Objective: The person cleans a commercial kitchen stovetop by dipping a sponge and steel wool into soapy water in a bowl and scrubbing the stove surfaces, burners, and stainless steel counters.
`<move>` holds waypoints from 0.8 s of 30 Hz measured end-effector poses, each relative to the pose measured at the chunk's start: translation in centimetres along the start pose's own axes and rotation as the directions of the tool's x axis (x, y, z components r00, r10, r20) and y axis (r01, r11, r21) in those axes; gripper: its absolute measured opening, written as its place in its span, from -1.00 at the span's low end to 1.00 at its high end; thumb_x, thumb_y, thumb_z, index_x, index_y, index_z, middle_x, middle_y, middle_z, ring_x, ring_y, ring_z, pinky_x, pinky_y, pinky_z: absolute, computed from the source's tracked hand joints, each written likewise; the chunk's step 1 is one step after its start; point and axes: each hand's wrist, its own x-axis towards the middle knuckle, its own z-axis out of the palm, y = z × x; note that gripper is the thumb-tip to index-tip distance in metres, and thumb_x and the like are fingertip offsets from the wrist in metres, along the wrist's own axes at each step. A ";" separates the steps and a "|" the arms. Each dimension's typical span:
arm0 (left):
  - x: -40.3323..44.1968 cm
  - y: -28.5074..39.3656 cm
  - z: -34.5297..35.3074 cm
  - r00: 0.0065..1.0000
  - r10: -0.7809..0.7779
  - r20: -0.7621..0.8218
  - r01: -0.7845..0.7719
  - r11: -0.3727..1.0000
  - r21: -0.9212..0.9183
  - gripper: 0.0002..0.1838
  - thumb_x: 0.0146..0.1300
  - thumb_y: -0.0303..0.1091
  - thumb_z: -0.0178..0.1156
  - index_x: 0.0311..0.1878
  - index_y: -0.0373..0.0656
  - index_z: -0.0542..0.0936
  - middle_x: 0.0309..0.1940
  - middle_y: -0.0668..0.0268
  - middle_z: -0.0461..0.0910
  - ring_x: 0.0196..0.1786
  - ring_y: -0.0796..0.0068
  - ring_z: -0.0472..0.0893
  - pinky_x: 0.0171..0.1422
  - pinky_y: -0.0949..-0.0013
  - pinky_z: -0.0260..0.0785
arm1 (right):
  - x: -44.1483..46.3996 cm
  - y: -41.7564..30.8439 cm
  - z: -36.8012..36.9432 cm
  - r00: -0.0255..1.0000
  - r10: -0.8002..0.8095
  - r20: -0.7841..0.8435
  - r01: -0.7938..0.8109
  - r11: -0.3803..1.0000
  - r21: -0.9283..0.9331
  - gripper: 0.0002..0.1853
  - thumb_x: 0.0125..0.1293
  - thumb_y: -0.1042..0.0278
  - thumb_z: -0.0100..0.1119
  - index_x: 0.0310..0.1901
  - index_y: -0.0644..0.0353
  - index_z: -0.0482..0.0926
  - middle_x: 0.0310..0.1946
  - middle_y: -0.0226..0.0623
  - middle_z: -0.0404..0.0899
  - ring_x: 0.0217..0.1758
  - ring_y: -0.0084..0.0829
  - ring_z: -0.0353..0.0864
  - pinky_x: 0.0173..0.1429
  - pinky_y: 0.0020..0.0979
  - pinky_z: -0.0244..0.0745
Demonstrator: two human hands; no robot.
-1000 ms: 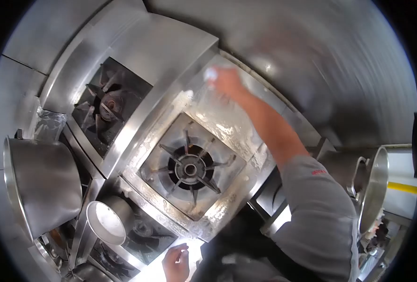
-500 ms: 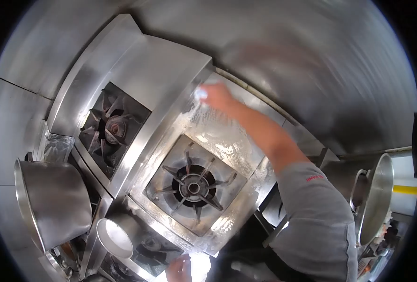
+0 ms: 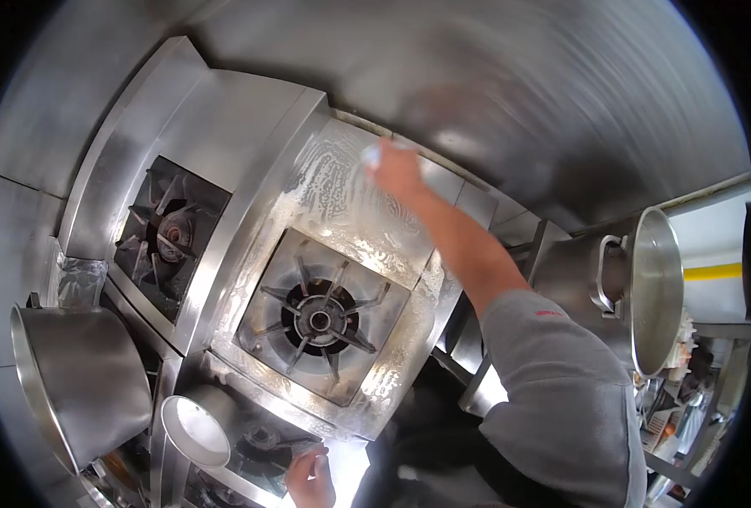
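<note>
My right hand (image 3: 399, 172) reaches to the back of the steel stove top (image 3: 358, 140), closed around a small whitish pad (image 3: 373, 157) blurred by motion. Streaky white suds (image 3: 329, 178) cover the steel beside it. In front lies a square burner (image 3: 319, 320) with a star-shaped grate, its surround wet and shiny. Low in the view, by the stove's front edge, is my left hand (image 3: 310, 480), its fingers curled together. Whatever it may grip cannot be made out.
A second burner (image 3: 172, 237) sits to the left behind a raised steel divider. Large pots stand at the left (image 3: 88, 381) and right (image 3: 579, 279). A smaller pot (image 3: 198, 427) is at the lower left. A steel wall (image 3: 511, 76) rises behind the stove.
My right hand has moved right across the back of the stove top with the pad, and suds streaks show where it was. The view has shifted, so the stove appears further left.
</note>
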 end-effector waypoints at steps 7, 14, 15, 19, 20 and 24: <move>-0.4 -2.2 -1.8 0.990 0.107 0.091 -0.126 0.965 0.231 -0.81 0.37 -0.47 0.15 -0.09 -0.34 0.67 -0.17 0.04 0.71 -0.11 0.08 0.70 0.03 0.25 0.52 | -9.9 -1.7 2.3 0.984 -0.173 0.036 0.170 0.983 0.072 -0.43 0.19 0.03 0.32 0.16 0.13 0.46 -0.25 -0.01 0.70 -0.10 0.03 0.69 0.44 0.04 0.19; -0.6 -1.1 -0.5 1.000 0.022 -0.002 -0.021 0.984 0.174 -0.82 0.36 -0.49 0.18 -0.07 -0.36 0.67 -0.16 0.07 0.71 -0.11 0.23 0.70 0.02 0.32 0.52 | 1.6 1.3 1.8 0.996 0.045 -0.082 -0.038 0.996 0.086 -0.45 0.24 0.04 0.26 0.16 0.19 0.42 -0.27 -0.03 0.70 -0.13 0.00 0.69 0.31 0.09 0.26; -1.0 -1.9 -0.5 0.999 0.027 0.044 -0.037 0.972 0.234 -0.83 0.36 -0.51 0.18 -0.06 -0.34 0.67 -0.15 0.08 0.71 -0.13 0.24 0.70 -0.01 0.33 0.52 | -0.1 0.8 4.4 0.969 -0.046 -0.243 0.054 0.998 0.028 -0.47 0.25 0.05 0.24 0.16 0.17 0.43 -0.25 -0.04 0.70 -0.11 -0.02 0.69 0.31 0.06 0.27; 0.1 -0.7 0.2 0.989 0.124 0.078 -0.138 0.963 0.229 -0.85 0.32 -0.51 0.22 -0.08 -0.30 0.67 -0.15 0.08 0.71 -0.11 0.23 0.69 -0.07 0.32 0.53 | 3.6 -5.9 3.9 0.971 -0.212 -0.109 0.222 0.971 0.086 -0.48 0.27 0.08 0.22 0.20 0.11 0.43 -0.21 -0.05 0.71 -0.04 -0.06 0.68 0.31 -0.01 0.28; 0.8 0.2 0.4 0.974 0.215 0.077 -0.227 0.949 0.220 -0.85 0.31 -0.51 0.24 -0.08 -0.28 0.67 -0.14 0.08 0.70 -0.11 0.22 0.69 -0.10 0.32 0.53 | 5.2 -6.6 3.1 0.976 -0.215 -0.040 0.218 0.971 0.097 -0.47 0.26 0.08 0.23 0.22 0.11 0.42 -0.21 -0.06 0.71 -0.05 -0.06 0.68 0.30 -0.01 0.28; -0.1 0.9 1.0 0.996 0.081 -0.022 -0.080 0.997 0.018 -0.86 0.30 -0.48 0.19 -0.18 -0.36 0.64 -0.27 0.13 0.70 -0.16 0.30 0.67 0.05 0.31 0.47 | -2.0 -2.2 1.7 0.989 -0.123 -0.087 0.129 0.989 0.074 -0.46 0.26 0.08 0.23 0.22 0.10 0.42 -0.23 -0.12 0.71 -0.08 -0.08 0.68 0.21 0.03 0.31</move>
